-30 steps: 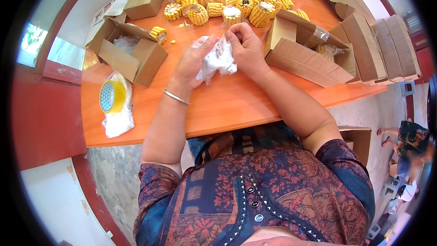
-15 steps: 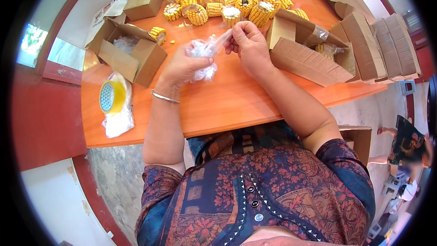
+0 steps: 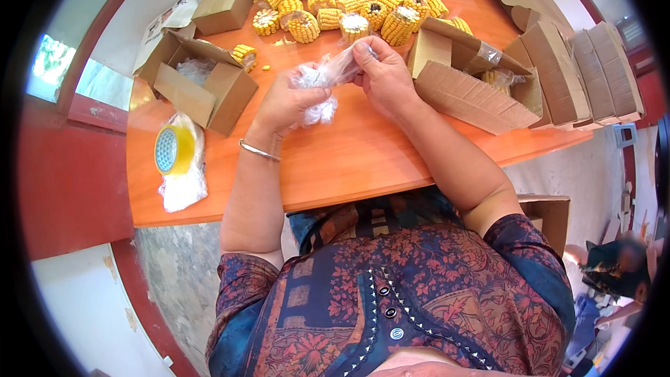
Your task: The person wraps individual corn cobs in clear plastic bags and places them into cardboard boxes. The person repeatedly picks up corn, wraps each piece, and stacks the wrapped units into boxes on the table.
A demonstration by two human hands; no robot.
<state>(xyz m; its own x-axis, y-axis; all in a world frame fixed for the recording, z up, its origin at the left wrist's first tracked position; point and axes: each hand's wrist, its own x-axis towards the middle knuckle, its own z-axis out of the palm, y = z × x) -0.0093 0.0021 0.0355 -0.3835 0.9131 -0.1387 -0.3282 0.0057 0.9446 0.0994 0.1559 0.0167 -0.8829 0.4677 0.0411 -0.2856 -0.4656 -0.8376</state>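
A crumpled wad of clear plastic bags (image 3: 319, 111) is gripped in my left hand (image 3: 280, 103), fingers closed round it. Stretched from that wad toward the right is one thin plastic bag (image 3: 340, 71). My right hand (image 3: 388, 81) pinches the far end of this bag between thumb and fingers. Both hands are held above the orange table (image 3: 335, 171). Just beyond them lie several cut pieces of yellow corn cob (image 3: 304, 26), some with white cut ends up.
An open carton (image 3: 481, 94) with corn inside stands right of my hands, beside several upright cartons (image 3: 558, 73). At left are an open carton (image 3: 202, 91) holding plastic and a yellow tape roll (image 3: 183, 149) on white plastic. Another person (image 3: 614, 265) is at far right.
My right hand has shifted slightly right, and the bag between my hands looks wider and more gathered at its end. My left hand keeps the wad. The person at far right has changed position.
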